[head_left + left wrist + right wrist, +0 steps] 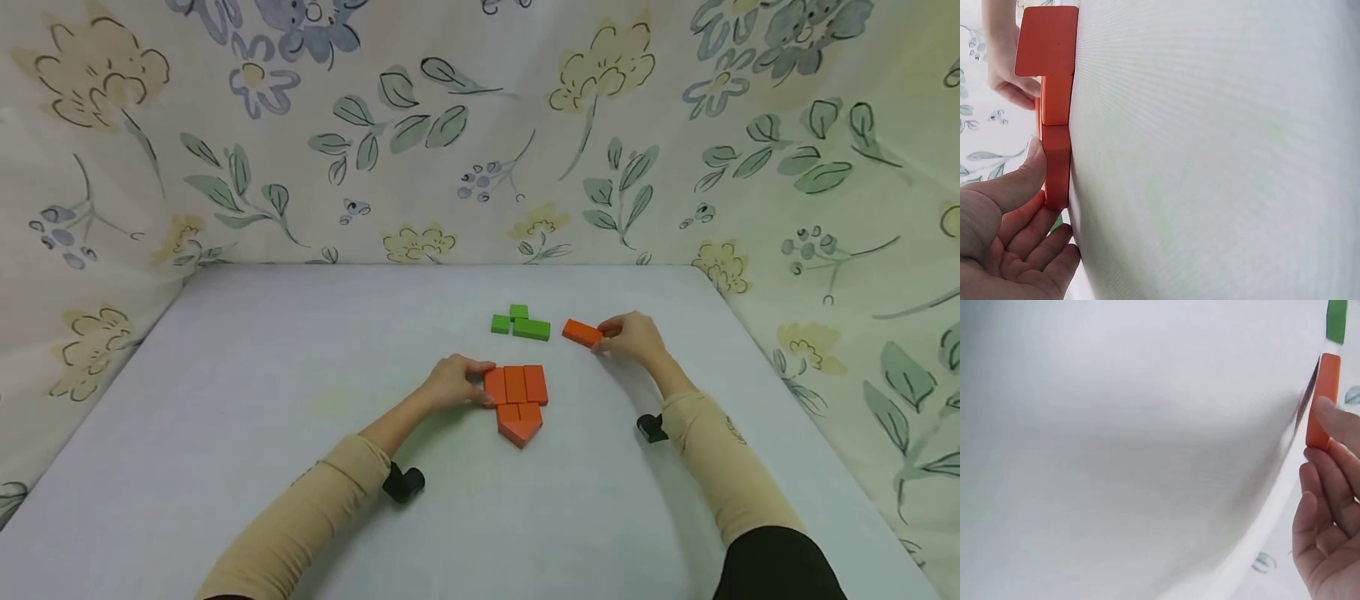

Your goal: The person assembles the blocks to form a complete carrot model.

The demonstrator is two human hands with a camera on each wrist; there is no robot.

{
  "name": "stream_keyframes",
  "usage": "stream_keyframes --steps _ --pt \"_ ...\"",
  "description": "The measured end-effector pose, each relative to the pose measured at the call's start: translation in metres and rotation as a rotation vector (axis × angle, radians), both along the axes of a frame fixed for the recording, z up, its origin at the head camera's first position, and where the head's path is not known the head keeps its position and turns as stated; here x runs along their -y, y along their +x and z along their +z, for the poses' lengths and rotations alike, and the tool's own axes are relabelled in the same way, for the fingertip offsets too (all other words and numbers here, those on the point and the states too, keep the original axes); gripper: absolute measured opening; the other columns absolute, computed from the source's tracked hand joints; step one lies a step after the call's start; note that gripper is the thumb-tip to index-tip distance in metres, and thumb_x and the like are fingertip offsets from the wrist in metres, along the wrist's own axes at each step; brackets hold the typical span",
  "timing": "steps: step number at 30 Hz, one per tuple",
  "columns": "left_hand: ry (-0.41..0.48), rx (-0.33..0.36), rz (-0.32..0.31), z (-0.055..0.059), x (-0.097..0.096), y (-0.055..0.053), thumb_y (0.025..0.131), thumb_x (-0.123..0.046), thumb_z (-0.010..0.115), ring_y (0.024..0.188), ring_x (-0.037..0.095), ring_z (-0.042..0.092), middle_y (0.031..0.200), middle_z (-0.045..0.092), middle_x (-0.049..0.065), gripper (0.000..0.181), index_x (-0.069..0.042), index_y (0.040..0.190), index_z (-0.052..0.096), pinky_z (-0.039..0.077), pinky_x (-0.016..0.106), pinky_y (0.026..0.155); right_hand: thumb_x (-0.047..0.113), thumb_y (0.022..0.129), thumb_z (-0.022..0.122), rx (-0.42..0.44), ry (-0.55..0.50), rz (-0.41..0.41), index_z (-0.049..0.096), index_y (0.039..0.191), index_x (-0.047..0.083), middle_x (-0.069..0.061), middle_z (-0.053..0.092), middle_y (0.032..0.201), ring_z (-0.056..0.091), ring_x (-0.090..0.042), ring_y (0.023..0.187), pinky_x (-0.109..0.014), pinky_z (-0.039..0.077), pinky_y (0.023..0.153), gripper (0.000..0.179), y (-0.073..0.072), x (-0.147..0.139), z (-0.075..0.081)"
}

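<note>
Several orange blocks point(515, 386) lie fitted together on the white table, three side by side at the back, smaller ones in front, then a triangular block point(520, 432) pointing toward me. My left hand point(455, 382) pinches the leftmost back block point(1057, 169), thumb on its near side and fingers around its far end. Farther right, my right hand point(633, 337) grips a separate long orange block point(1322, 400) between thumb and fingers. In the right wrist view a gap shows between that block's far end and the table. Its left end points toward the green blocks.
Behind the orange group lie a long green block point(532, 329) and two small green blocks, one at the left point(500, 323) and one behind point(518, 312). A flowered cloth point(525, 192) hangs at the table's back edge and sides. The white table point(262, 375) spreads widely around the blocks.
</note>
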State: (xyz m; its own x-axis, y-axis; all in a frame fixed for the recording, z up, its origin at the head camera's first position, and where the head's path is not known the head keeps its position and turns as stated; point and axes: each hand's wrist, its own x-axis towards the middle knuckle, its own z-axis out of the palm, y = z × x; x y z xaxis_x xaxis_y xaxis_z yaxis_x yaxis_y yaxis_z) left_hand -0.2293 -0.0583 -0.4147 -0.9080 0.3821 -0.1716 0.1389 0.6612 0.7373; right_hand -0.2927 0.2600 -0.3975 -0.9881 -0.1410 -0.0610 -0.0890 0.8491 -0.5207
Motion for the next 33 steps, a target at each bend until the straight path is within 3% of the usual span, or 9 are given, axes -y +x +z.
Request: stream_keyframes --steps 10,13,17,22,33 --pt "-0.011 0.008 0.0 0.0 -0.001 -0.001 0.078 -0.011 0.081 0.13 0.031 0.047 0.136 0.057 0.014 0.06 -0.007 0.133 0.06 0.035 0.046 0.108 0.009 0.074 0.083 -0.255 -0.17 0.209 0.074 0.103 0.0 -0.011 0.073 0.098 0.065 -0.028 0.09 -0.04 0.053 0.074 0.031 0.072 0.031 -0.001" --pt "-0.018 -0.001 -0.002 0.0 0.0 -0.002 0.077 -0.011 0.081 0.13 0.031 0.047 0.136 0.057 0.014 0.06 -0.007 0.133 0.06 0.035 0.046 0.108 0.006 0.072 0.084 -0.272 -0.197 0.308 0.075 0.101 0.001 -0.007 0.073 0.095 0.065 -0.026 0.086 -0.038 0.053 0.072 0.03 0.087 0.043 -0.001" --pt "-0.029 -0.004 -0.008 0.001 -0.001 -0.002 0.078 -0.012 0.081 0.13 0.032 0.047 0.137 0.056 0.014 0.06 -0.007 0.134 0.059 0.036 0.047 0.107 0.006 0.073 0.084 -0.241 -0.163 0.405 0.075 0.1 0.002 -0.004 0.073 0.094 0.065 -0.023 0.086 -0.037 0.053 0.072 0.029 0.096 0.054 0.0" --pt "-0.029 0.003 -0.001 0.001 -0.001 -0.002 0.079 -0.012 0.081 0.131 0.032 0.045 0.137 0.056 0.014 0.059 -0.007 0.134 0.059 0.035 0.048 0.108 0.011 0.075 0.083 -0.2 -0.06 0.468 0.075 0.101 0.003 -0.002 0.073 0.094 0.065 -0.019 0.087 -0.037 0.054 0.075 0.028 0.096 0.059 0.001" --pt "-0.011 -0.008 -0.001 -0.002 0.0 -0.002 0.077 -0.01 0.081 0.131 0.032 0.045 0.136 0.057 0.014 0.06 -0.006 0.133 0.06 0.034 0.047 0.109 0.012 0.074 0.084 -0.157 -0.069 0.616 0.076 0.1 0.006 0.002 0.073 0.095 0.067 -0.017 0.09 -0.034 0.055 0.079 0.028 0.109 0.065 0.0"
